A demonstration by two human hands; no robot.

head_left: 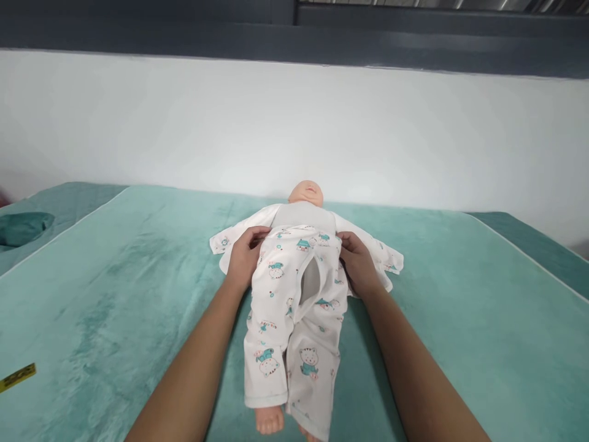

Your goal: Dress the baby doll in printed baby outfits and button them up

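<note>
A baby doll (307, 193) lies on its back, head toward the wall and feet toward me. It wears white printed split-crotch pants (271, 313) and an open white printed jacket (384, 255) spread out at its sides. Grey shows at its chest and through the crotch opening. At the left side of the waistband, my left hand (247, 253) has its fingers closed on the pants. My right hand (359, 261) pinches the pants at the opposite side of the waist. The doll's toes (269, 420) stick out below the left pant leg.
A teal plush cover (138, 294) lies under the doll. A white wall (294, 123) with a dark ledge above stands behind. At the left are a yellow label (17, 377) and a dark green bundle (25, 228).
</note>
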